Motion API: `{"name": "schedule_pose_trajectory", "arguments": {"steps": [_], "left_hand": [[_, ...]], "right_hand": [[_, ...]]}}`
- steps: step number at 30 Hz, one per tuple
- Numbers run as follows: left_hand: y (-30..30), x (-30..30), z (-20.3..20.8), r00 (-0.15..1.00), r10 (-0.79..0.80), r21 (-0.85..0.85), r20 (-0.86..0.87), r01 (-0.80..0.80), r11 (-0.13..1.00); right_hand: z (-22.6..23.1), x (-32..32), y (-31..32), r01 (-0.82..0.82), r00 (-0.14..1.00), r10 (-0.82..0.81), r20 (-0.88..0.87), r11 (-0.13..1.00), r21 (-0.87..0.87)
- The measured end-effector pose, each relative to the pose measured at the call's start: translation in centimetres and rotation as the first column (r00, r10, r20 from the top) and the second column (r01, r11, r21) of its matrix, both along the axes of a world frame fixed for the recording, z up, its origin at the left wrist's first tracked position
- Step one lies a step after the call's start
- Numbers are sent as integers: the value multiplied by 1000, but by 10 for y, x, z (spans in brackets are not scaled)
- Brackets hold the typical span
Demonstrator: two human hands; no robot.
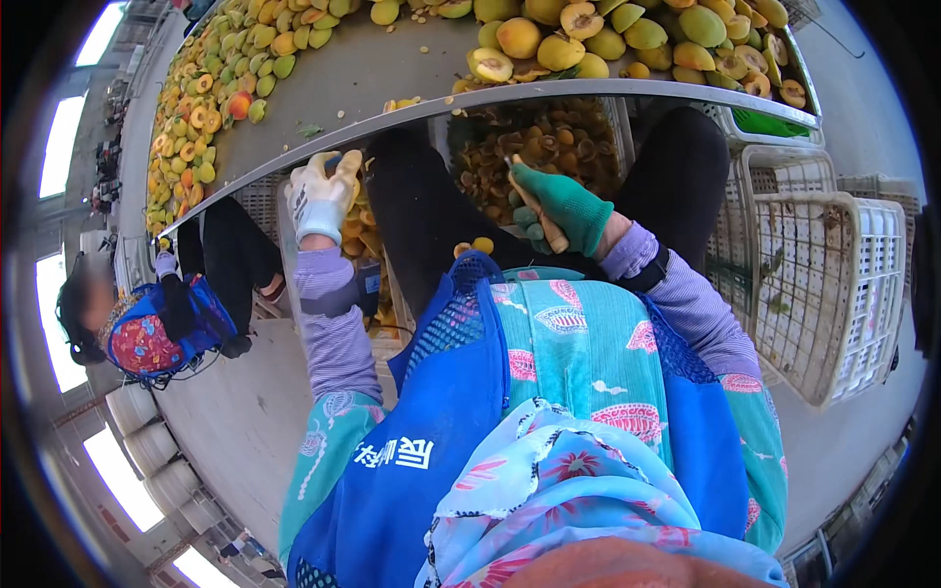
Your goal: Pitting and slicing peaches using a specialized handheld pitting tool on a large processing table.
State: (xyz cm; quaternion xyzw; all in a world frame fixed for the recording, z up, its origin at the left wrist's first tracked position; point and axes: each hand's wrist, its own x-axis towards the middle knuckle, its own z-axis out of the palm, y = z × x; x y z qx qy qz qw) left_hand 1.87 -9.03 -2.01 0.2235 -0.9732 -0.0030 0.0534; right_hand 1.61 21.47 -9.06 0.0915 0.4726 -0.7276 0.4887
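My left hand point(326, 199), in a white glove, is at the near edge of the metal table point(392, 59). Its fingers are bent but apart, and I see nothing held between them; their tips are partly hidden. Just beside it, a crate below the edge holds yellow fruit halves point(361, 230). My right hand point(567, 204), in a green glove, is closed around a wooden-handled tool point(542, 218) above my lap. No blade shows on the tool. Beyond that hand, a container under the table holds many brownish-orange fruit pieces point(554, 127).
Whole and halved yellow fruits point(637, 34) are heaped on the table's right, and more fruits point(201, 122) on its left. White plastic crates point(818, 294) stand at my right. A co-worker point(162, 314) sits at the left. White buckets point(147, 441) stand behind that person.
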Motion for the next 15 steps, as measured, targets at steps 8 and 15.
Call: {"name": "schedule_pose_trajectory", "arguments": {"steps": [8,15], "left_hand": [[154,-147,-20,870,-447,194,208,411,891],[117,-113,-12,841,-358,827,-406,505,249]], "right_hand": [[80,-62,9,364,876,-292,-384,922,128],[49,-76,-14,413,481,150,-864,830,374]]}}
